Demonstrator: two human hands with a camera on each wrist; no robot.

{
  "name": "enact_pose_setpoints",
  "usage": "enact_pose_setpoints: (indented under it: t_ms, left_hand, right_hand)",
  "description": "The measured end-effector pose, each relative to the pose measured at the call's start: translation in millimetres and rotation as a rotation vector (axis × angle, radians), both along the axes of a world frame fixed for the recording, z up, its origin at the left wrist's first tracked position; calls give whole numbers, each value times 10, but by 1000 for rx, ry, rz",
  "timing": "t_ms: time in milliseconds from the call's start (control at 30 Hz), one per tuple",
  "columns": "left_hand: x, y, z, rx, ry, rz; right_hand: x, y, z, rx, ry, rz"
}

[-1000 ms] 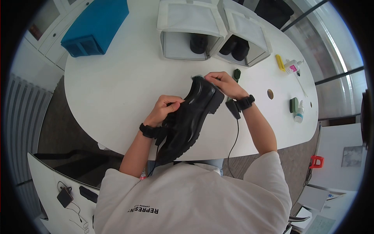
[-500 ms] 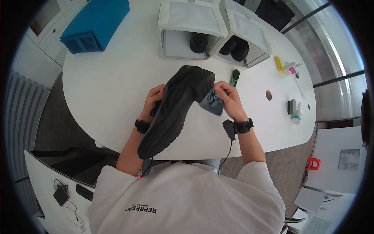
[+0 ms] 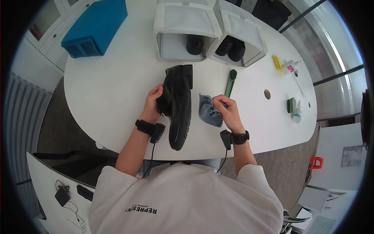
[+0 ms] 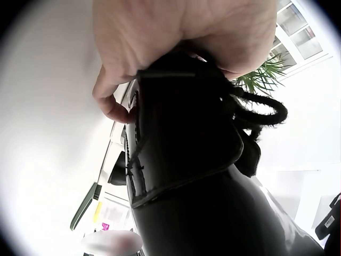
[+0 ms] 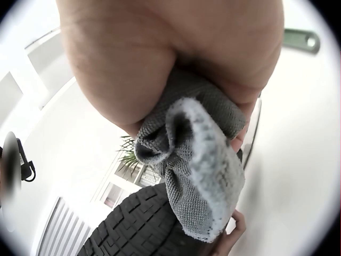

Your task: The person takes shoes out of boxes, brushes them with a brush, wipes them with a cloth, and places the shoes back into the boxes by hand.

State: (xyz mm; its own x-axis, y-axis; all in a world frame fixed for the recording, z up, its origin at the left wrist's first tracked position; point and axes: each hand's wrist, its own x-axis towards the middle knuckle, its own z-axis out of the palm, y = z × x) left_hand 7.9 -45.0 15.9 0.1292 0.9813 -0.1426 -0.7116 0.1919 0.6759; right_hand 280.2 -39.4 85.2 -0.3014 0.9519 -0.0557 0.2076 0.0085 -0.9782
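Note:
A black shiny laced shoe (image 3: pixel 180 105) is held on its side, heel toward the boxes, by my left hand (image 3: pixel 151 105) at its laced opening. In the left wrist view the fingers of my left hand (image 4: pixel 184 37) curl round the shoe's upper (image 4: pixel 186 138) beside the laces. My right hand (image 3: pixel 230 113) pinches a bunched grey-blue cloth (image 3: pixel 209 111), apart from the shoe in the head view. The right wrist view shows the cloth (image 5: pixel 197 160) hanging from my right hand (image 5: pixel 176 53), with the shoe's treaded sole (image 5: pixel 136 226) behind it.
Two white boxes (image 3: pixel 187 20) with black shoes inside stand at the back. A green brush (image 3: pixel 230 83) lies right of the cloth. Farther right are a yellow item (image 3: pixel 277 62), bottles (image 3: pixel 297 113) and a table hole (image 3: pixel 267 94). A blue case (image 3: pixel 95 29) sits back left.
The shoe has turned more upright in the view, its toe swinging right. The right hand with the cloth has moved from the heel down and away, leaving a gap.

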Motion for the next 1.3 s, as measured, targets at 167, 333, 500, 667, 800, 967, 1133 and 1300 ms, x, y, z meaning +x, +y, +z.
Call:
enact_pose_setpoints:
  t_ms: [167,333,500,667,800,967,1133,1300]
  left_hand:
    - [4,-22,88,-11,-28,39]
    - [-105,-103,357,-84,-236,24]
    - [-102,-451,1048,51,-538,-165]
    - [135,-546,1158,82,-707,20]
    - [195,-539,1021,-68,-731,163]
    - [126,-695,1116,79,-250,-55]
    - [-326,-898,1066,250,1044,219]
    - [-504,-986,711,381,1744,89]
  right_hand:
    - [501,-58,-318,-19,27,-193]
    - [981,-26,-527,-208,417,-454]
    - [1310,121,-701,-258,585,-518]
    - [1358,118,-785,-250,777,-535]
    - [1406,86,-873,-183,775,-454]
    - [1414,64,-881,-216,858,-423]
    - [1374,48,-880,-174,844,-398]
    - [1337,69,-914,-144,819,-351]
